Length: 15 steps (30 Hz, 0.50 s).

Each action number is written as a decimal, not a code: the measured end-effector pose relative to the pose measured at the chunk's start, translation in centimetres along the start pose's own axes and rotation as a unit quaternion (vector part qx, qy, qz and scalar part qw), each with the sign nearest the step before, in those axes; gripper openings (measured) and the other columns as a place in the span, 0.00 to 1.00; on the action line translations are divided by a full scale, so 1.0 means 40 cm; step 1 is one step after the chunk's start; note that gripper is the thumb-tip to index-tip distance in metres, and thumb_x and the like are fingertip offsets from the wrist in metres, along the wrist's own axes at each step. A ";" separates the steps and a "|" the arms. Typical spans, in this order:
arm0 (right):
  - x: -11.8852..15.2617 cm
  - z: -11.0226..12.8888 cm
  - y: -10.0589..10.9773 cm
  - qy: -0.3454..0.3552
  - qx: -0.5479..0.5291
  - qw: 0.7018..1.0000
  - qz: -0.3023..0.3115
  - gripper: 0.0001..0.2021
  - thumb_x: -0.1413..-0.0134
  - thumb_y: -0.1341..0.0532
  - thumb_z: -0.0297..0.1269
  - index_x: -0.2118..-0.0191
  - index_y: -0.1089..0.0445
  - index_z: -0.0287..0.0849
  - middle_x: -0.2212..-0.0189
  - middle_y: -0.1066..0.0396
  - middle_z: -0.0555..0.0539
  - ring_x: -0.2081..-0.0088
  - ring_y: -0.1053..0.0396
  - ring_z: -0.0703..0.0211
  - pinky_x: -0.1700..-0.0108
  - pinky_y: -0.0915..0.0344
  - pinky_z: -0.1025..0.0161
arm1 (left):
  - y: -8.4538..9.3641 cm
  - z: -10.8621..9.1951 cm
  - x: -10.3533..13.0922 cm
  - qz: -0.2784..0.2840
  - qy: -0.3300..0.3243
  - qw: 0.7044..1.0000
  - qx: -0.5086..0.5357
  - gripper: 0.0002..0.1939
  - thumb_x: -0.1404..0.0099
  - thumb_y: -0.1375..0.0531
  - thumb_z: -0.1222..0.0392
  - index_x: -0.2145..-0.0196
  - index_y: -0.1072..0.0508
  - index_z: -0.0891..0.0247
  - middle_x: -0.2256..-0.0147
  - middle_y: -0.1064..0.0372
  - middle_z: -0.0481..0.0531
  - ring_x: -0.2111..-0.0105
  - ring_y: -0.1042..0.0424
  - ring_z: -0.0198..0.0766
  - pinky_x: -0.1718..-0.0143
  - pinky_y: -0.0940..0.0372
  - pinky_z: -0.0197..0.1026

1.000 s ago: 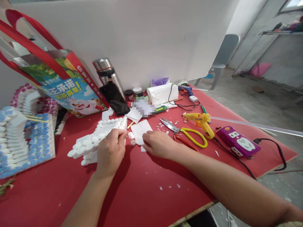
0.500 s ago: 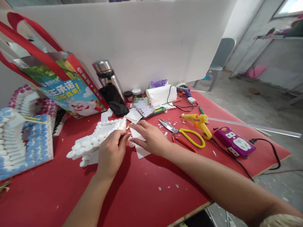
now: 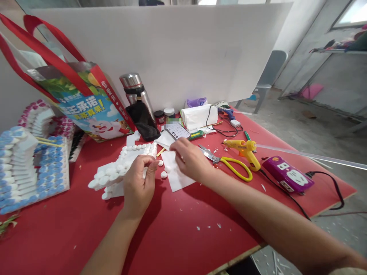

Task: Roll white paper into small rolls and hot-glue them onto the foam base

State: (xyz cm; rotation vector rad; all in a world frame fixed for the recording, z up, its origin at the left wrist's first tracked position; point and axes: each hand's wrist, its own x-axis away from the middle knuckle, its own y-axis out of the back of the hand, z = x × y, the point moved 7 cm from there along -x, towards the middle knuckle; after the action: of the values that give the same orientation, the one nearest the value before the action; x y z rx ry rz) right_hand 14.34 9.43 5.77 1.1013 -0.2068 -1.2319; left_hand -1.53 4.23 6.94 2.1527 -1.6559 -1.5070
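My left hand (image 3: 140,185) is closed, thumb against the curled fingers, in front of a white model (image 3: 110,173) covered in small round cotton-like tufts. A bit of white shows between its fingers, but I cannot make out what it is. Over a white paper sheet (image 3: 174,179) is my right hand (image 3: 190,158), its fingers bent and drawn together. Whatever they pinch, if anything, is hidden. Two small white tufts, one a round ball (image 3: 163,175), lie on the red table (image 3: 172,229) between the hands.
Scissors with yellow handles (image 3: 236,168), a yellow glue gun (image 3: 243,149) and a purple power strip (image 3: 288,173) lie to the right. Behind are a phone (image 3: 178,130), a steel flask (image 3: 134,86) and a shopping bag (image 3: 97,110). A blue-and-white model (image 3: 53,164) stands left.
My right hand has moved right and back, away from the left hand, its fingers now more curled. The small white tufts between the hands are uncovered. The view has shifted slightly.
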 end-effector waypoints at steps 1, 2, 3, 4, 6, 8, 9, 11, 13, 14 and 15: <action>-0.013 -0.018 0.022 -0.025 0.021 0.999 -0.004 0.14 0.41 0.48 0.21 0.52 0.32 0.36 0.53 0.32 0.38 0.61 0.31 0.54 0.61 0.37 0.60 | -0.003 -0.001 0.001 0.004 -0.008 1.000 -0.002 0.04 0.28 0.41 0.60 0.63 0.31 0.60 0.67 0.29 0.48 0.65 0.27 0.36 0.60 0.34 0.39; -0.028 -0.039 0.039 -0.048 0.038 0.998 -0.003 0.16 0.43 0.48 0.20 0.51 0.34 0.37 0.52 0.33 0.38 0.62 0.31 0.54 0.62 0.37 0.59 | -0.005 -0.002 0.001 0.007 -0.017 1.000 -0.004 0.04 0.28 0.41 0.60 0.63 0.32 0.60 0.67 0.29 0.48 0.65 0.27 0.36 0.60 0.34 0.39; -0.044 -0.059 0.049 -0.059 0.051 0.997 0.003 0.18 0.46 0.48 0.19 0.50 0.36 0.38 0.52 0.33 0.38 0.62 0.31 0.54 0.62 0.38 0.59 | -0.007 -0.002 0.002 0.010 -0.024 1.000 -0.004 0.04 0.28 0.42 0.61 0.63 0.32 0.60 0.66 0.29 0.48 0.64 0.27 0.36 0.59 0.34 0.39; -0.061 -0.082 0.053 -0.066 0.063 0.996 0.012 0.20 0.48 0.48 0.18 0.50 0.37 0.39 0.51 0.34 0.38 0.62 0.31 0.54 0.62 0.38 0.59 | -0.009 -0.003 0.003 0.012 -0.030 0.999 -0.004 0.04 0.28 0.42 0.61 0.63 0.32 0.60 0.65 0.28 0.49 0.64 0.27 0.36 0.59 0.34 0.39; -0.093 -0.124 0.044 -0.072 0.072 0.994 0.034 0.22 0.52 0.47 0.16 0.51 0.38 0.40 0.51 0.34 0.39 0.62 0.30 0.54 0.62 0.38 0.59 | -0.014 -0.002 0.005 0.019 -0.036 0.999 -0.005 0.04 0.28 0.42 0.62 0.63 0.33 0.60 0.64 0.28 0.49 0.63 0.27 0.36 0.59 0.34 0.38; -0.118 -0.158 0.024 -0.072 0.075 0.994 0.046 0.22 0.54 0.45 0.16 0.52 0.39 0.40 0.52 0.34 0.39 0.62 0.29 0.53 0.62 0.38 0.59 | -0.020 -0.002 0.008 0.030 -0.039 0.999 -0.002 0.03 0.27 0.42 0.63 0.62 0.33 0.59 0.63 0.27 0.49 0.62 0.27 0.36 0.57 0.34 0.38; -0.128 -0.170 0.014 -0.071 0.076 0.993 0.048 0.22 0.55 0.45 0.16 0.53 0.39 0.41 0.52 0.34 0.40 0.61 0.29 0.53 0.61 0.38 0.59 | -0.023 -0.001 0.010 0.035 -0.039 0.999 0.000 0.03 0.27 0.42 0.63 0.62 0.33 0.59 0.62 0.27 0.49 0.62 0.26 0.36 0.57 0.34 0.39; -0.145 -0.185 -0.003 -0.067 0.076 0.994 0.049 0.23 0.56 0.44 0.16 0.53 0.39 0.41 0.52 0.34 0.40 0.59 0.29 0.51 0.61 0.37 0.58 | -0.027 -0.002 0.013 0.043 -0.041 0.998 0.005 0.03 0.27 0.43 0.63 0.62 0.33 0.59 0.62 0.27 0.49 0.61 0.26 0.36 0.56 0.34 0.39; -0.157 -0.191 -0.011 -0.065 0.074 0.994 0.043 0.24 0.57 0.44 0.16 0.52 0.39 0.41 0.51 0.34 0.40 0.57 0.29 0.50 0.60 0.37 0.58 | -0.031 -0.002 0.015 0.053 -0.043 0.998 0.009 0.03 0.27 0.43 0.63 0.62 0.33 0.59 0.62 0.27 0.49 0.61 0.26 0.37 0.56 0.34 0.39; -0.160 -0.194 -0.011 -0.065 0.072 0.994 0.039 0.24 0.57 0.45 0.16 0.52 0.39 0.42 0.51 0.34 0.40 0.56 0.29 0.49 0.59 0.37 0.57 | -0.033 -0.001 0.016 0.057 -0.043 0.997 0.010 0.04 0.27 0.43 0.63 0.62 0.33 0.59 0.62 0.27 0.49 0.60 0.26 0.37 0.56 0.34 0.40; -0.161 -0.196 -0.010 -0.066 0.071 0.995 0.035 0.24 0.57 0.45 0.16 0.52 0.39 0.42 0.51 0.34 0.40 0.56 0.29 0.49 0.59 0.36 0.57 | -0.034 -0.001 0.017 0.059 -0.044 0.997 0.013 0.04 0.27 0.43 0.63 0.63 0.33 0.59 0.61 0.27 0.49 0.60 0.26 0.37 0.56 0.34 0.40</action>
State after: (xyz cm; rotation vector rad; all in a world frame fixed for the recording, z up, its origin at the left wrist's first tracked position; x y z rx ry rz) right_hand 16.78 19.15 4.18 1.1253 -0.4354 -1.2429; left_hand -0.55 4.28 5.80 1.9872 -1.8041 -1.5759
